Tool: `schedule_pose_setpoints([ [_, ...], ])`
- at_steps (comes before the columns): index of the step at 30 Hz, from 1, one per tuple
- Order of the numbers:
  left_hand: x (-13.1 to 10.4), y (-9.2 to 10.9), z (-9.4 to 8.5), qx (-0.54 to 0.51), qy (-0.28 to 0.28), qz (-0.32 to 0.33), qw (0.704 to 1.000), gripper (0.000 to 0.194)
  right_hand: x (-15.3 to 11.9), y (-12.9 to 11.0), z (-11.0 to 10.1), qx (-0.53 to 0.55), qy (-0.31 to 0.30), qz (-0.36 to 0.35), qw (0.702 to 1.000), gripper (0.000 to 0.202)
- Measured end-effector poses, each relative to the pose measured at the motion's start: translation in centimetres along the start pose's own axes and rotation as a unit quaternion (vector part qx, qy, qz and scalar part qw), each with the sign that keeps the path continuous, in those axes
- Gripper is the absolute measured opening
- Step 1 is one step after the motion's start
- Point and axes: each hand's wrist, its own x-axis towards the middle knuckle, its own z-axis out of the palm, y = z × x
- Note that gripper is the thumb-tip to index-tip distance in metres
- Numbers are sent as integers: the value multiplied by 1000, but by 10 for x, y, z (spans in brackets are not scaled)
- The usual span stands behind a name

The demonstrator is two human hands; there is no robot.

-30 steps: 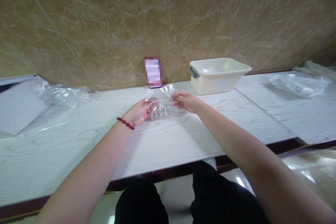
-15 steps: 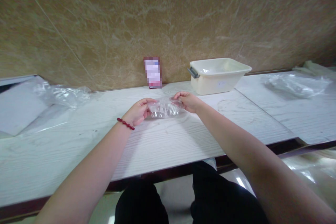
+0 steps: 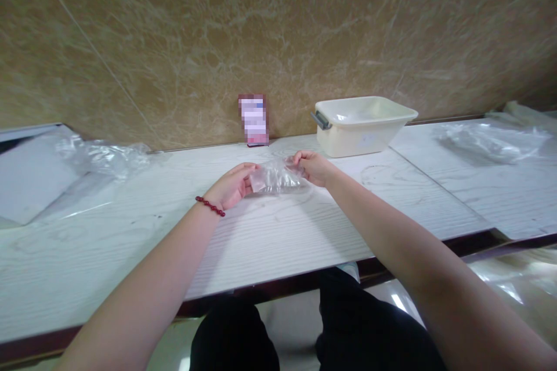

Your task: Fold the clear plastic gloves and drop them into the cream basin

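A small clear plastic bag is stretched between my two hands, just over the white wood-grain table. Its left end sits between the thumb and fingers of my left hand, which has a red bead bracelet at the wrist. My right hand pinches the bag's upper right corner, fingers closed. Whatever the bag may contain is too blurred by shine to make out.
Behind my right hand stands a cream plastic tub with a grey clip. A phone-like, blurred-out object leans on the marble wall. Crumpled clear plastic lies left by a white box; more plastic bags lie right.
The bag and both hands have shifted very slightly to the right. The bag's left end now shows a flat flap by my left fingers. Everything else stays put.
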Motion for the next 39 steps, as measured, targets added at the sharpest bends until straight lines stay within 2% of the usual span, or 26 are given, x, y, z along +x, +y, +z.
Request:
schedule_pose_setpoints([
  [7, -2, -3, 0, 30, -14, -30, 999, 14, 2, 2, 0, 9, -3, -6, 1000, 16],
  [11, 0, -6, 0, 55, -10, -9, 998, 15, 2, 2, -1, 20, -35, -34, 999, 18],
  [14, 2, -7, 1, 63, 16, 26, 998, 16, -1, 0, -1, 17, -50, -52, 997, 20],
  [17, 3, -6, 1, 50, 60, 60, 995, 15, -4, -3, 0, 17, -31, -29, 999, 29],
  [20, 4, -5, -1, 25, 78, 75, 994, 17, -6, -3, 0, 19, -18, 13, 1000, 31],
  [24, 5, -2, -2, -28, 86, 72, 993, 18, -5, -1, -1, 7, -35, 42, 998, 32],
  [31, 5, 1, -3, -82, 78, 75, 991, 18, -8, -3, 2, -64, -44, 68, 995, 7],
  [39, 3, 2, 0, -87, 67, 82, 991, 18, -6, -1, 3, -45, -62, 113, 991, 19],
])
